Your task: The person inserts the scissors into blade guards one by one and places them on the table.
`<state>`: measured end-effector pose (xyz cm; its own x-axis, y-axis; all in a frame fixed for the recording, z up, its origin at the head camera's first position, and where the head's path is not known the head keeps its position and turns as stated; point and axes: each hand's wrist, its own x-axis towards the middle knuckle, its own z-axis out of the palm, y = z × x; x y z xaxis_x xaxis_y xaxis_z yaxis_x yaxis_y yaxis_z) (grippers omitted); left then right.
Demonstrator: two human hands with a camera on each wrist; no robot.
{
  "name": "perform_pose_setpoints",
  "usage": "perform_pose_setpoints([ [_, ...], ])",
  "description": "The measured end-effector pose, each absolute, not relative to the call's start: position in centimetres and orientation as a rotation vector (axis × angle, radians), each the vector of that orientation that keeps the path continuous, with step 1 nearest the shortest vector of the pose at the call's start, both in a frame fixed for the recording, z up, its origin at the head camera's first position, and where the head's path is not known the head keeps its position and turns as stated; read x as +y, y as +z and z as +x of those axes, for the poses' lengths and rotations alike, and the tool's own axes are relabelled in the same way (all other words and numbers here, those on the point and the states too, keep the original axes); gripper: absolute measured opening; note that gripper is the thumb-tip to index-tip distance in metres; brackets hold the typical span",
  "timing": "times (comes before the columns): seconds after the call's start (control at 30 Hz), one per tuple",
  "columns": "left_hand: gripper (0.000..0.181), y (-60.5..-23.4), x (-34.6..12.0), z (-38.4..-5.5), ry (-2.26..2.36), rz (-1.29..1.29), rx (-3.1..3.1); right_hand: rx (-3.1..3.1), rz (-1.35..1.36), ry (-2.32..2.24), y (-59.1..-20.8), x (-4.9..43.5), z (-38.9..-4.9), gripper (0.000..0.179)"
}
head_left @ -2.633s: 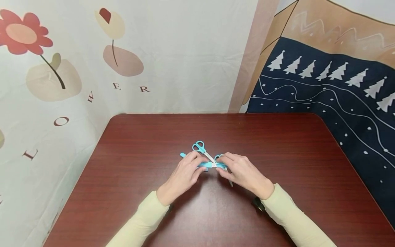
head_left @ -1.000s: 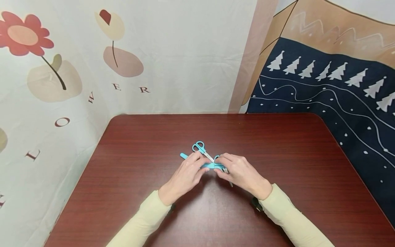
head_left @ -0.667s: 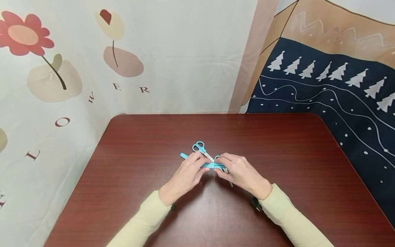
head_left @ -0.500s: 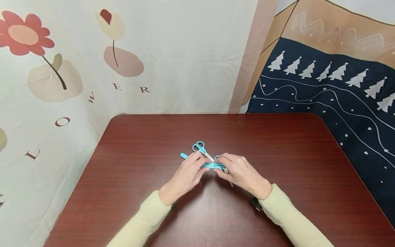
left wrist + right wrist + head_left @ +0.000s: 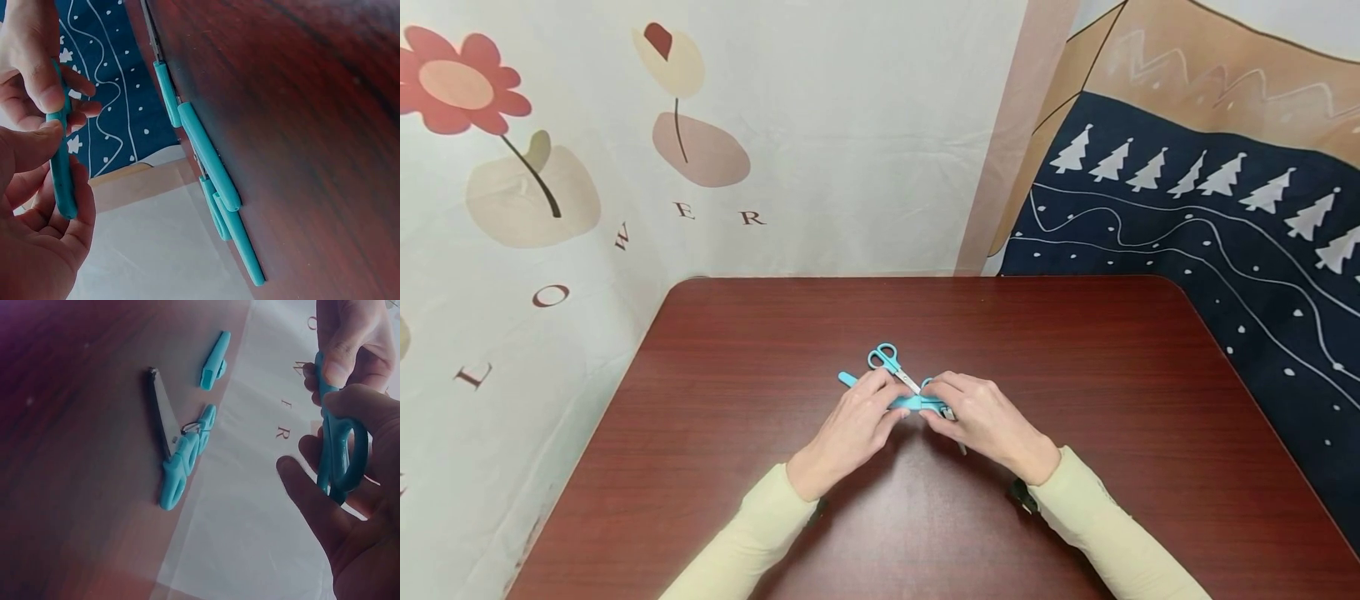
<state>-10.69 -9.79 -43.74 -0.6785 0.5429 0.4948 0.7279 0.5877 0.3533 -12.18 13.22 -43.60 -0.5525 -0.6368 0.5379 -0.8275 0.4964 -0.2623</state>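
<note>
one blade cap point(image 5: 64, 195) sits pinched in the left hand point(image 5: 850, 421), scissor handles point(image 5: 360, 457) in the right hand point(image 5: 992, 421); both likely light, stiff, slick, best gripped there.

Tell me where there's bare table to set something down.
Bare table runs from right sleeve to right edge, left sleeve to left edge, between sleeves, and between farthest scissors and far edge. Crowded: the middle, where left hand and right hand hold sheathed scissors amid loose scissors and sheaths.
</note>
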Motion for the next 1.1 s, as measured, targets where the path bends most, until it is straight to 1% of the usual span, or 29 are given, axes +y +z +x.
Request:
perform_pose_setpoints([
  [0.27,0.021,-43.9,-9.7,-10.5,-0.657,-1.067,-2.465,-2.429,1.215,0.733,-44.0,13.5,-12.1,0.027],
  [0.7,0.023,-43.9,-9.7,-10.5,-0.668,-1.033,-2.458,-2.506,1.174,0.703,-43.9,13.3,-12.2,0.027],
  [0.8,0.024,-43.9,-9.9,-10.6,-0.671,-1.004,-2.465,-2.539,1.158,0.713,-43.6,13.6,-12.2,0.035],
  [1.0,0.026,-43.8,-11.2,-10.8,-0.697,-0.917,-2.513,-2.620,1.089,0.751,-43.0,15.1,-12.3,0.058],
  [1.1,0.024,-43.7,-12.3,-11.2,-0.729,-0.873,-2.539,-2.668,1.044,0.739,-42.9,16.2,-12.5,0.064],
])
